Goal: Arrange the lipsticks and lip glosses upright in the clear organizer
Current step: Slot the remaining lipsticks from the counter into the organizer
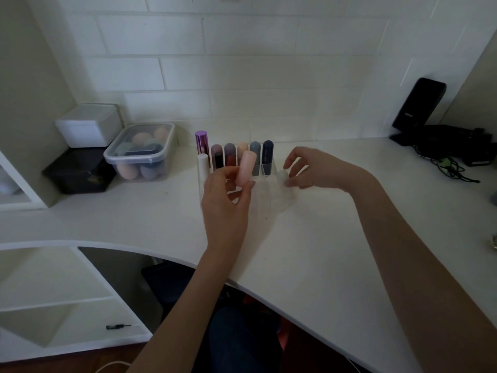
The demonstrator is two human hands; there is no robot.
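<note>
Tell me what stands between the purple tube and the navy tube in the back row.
Head view: four capped tubes, plum, mauve, peach, grey-blue.

White desk [309,238] with organizer [271,192], sponge tub [139,154]

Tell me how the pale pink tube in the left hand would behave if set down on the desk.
The pale pink tube looks smooth and round, so on its side it would probably roll. It is tall and narrow, so upright it may tip easily.

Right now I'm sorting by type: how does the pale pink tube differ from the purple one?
The pale pink tube is tilted, pinched in the left hand; the purple tube stands upright in the clear organizer. Pink is matte, purple metallic. Both are slim and capped.
</note>
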